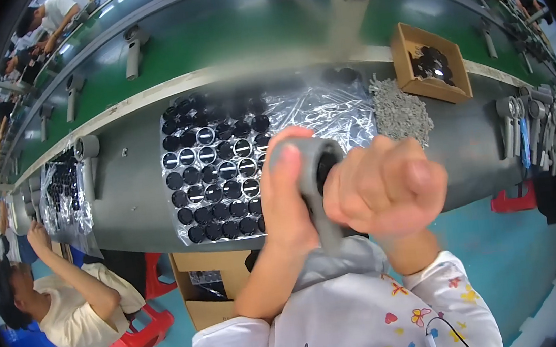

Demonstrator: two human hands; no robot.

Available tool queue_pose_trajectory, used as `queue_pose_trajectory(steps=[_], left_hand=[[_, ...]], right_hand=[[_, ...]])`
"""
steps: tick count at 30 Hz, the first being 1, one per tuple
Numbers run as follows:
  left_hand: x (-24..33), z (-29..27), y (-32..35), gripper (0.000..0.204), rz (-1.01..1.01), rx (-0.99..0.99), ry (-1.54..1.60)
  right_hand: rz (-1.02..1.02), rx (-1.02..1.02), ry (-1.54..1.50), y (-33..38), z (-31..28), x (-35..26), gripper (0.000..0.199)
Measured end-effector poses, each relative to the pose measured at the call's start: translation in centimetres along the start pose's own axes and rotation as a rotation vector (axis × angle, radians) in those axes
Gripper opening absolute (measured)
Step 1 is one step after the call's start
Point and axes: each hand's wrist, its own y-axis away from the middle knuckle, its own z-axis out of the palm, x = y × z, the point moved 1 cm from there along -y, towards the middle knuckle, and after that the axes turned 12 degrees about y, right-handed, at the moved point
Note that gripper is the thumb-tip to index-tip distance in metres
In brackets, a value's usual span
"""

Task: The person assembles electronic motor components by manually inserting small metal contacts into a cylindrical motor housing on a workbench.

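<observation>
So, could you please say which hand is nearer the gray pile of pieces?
Right. In the picture, the right hand is just below the gray pile; the left hand is farther, at lower left.

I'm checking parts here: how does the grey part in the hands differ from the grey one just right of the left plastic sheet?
The held grey part is in the left hand, the right hand at its round head; the loose grey part rests on the table, untouched. The held grey part looks larger, nearer the camera, than the loose grey part. Both have a round head and a handle.
</observation>
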Motion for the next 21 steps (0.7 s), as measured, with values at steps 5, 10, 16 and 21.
queue_pose_trajectory(steps=[5,10,16,21], left_hand=[[0.0,-1.3,0.1,0.051,-0.174,-0.073,0.042],[1.0,-1.7,-0.9,0.050,-0.356,-0.192,0.340],[-1.3,0.1,-0.4,0.044,-0.134,-0.054,-0.026],[-0.7,-1.5,0.5,0.058,-0.209,-0.041,0.055]], right_hand=[[0.007,0.041,0.060,0.0,1.0,-0.4,0.047],[-0.114,0.015,0.067,-1.0,1.5,-7.8,0.050],[-0.479,0.221,1.304,1.8,-0.4,-1.9,0.043],[-0.281,0.037,0.553,1.5,-0.2,-0.5,0.039]])
